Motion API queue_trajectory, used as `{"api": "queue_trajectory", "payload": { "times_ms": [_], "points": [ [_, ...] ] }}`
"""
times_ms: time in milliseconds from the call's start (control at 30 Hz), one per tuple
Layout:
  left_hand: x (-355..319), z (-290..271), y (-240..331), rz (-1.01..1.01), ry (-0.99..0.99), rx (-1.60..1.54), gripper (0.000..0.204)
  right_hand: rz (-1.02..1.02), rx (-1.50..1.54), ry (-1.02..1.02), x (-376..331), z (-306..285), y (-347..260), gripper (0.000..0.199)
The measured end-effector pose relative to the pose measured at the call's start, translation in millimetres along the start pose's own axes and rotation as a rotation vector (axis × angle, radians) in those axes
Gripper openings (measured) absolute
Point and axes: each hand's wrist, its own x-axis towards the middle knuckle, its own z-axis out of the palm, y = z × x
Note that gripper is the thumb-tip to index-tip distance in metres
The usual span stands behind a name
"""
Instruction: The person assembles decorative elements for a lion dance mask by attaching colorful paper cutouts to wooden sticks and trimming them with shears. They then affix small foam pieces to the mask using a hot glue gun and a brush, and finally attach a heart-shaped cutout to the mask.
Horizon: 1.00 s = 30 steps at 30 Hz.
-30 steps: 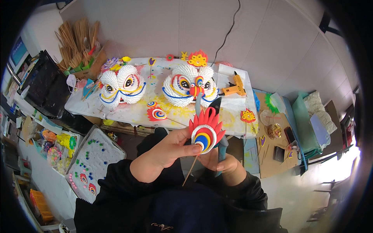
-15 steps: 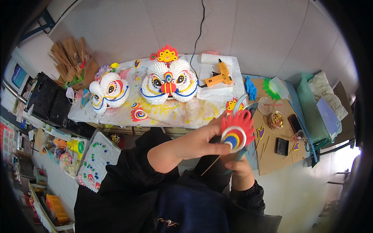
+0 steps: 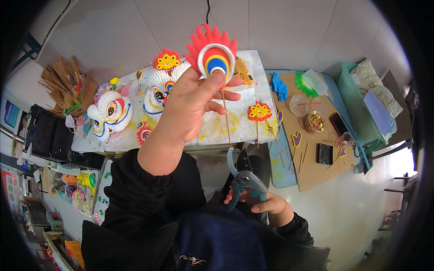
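Note:
My left hand (image 3: 192, 97) is raised over the white-covered table, pinching an ornament (image 3: 221, 49) with a red petal fringe and a white, yellow and blue ringed middle. Its thin wooden stick points down below the fingers. Low in front of my lap, my right hand (image 3: 273, 204) grips the teal handles of pruning shears (image 3: 246, 178). The shears' blades are apart, pointing up, with nothing between them. Behind my left hand, a white lion head (image 3: 156, 97) is partly hidden. Another white lion head (image 3: 110, 115) lies farther left in full view.
An orange glue gun (image 3: 244, 73) is half hidden by the ornament. A red and yellow ornament (image 3: 260, 111) lies at the table's right end. Brown cardboard (image 3: 289, 180) on the right bears sticks, a jar (image 3: 314, 123) and a black box (image 3: 324, 154). Wooden sticks (image 3: 63, 83) stand far left.
My left hand has lifted the ornament up and left, away from the shears. My right hand has lowered the shears toward my lap. The view has shifted slightly.

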Motion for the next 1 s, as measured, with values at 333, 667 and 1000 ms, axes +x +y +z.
{"api": "queue_trajectory", "payload": {
  "times_ms": [333, 667, 1000],
  "points": [
    [-3.9, 9.6, 0.3, -0.059, -0.106, -0.015, 0.032, 0.029, 0.177, 0.014, 12.4, -3.3, 3.6, 0.067],
    [-4.1, 5.5, -11.5, -0.084, -0.066, -0.017, 0.035, -0.034, 0.262, 0.068, 15.1, -4.9, 15.3, 0.069],
    [1.6, 2.0, -22.1, -0.151, -0.067, -0.015, 0.032, -0.086, 0.278, 0.094, 15.4, -0.6, 25.9, 0.067]
  ]
}}
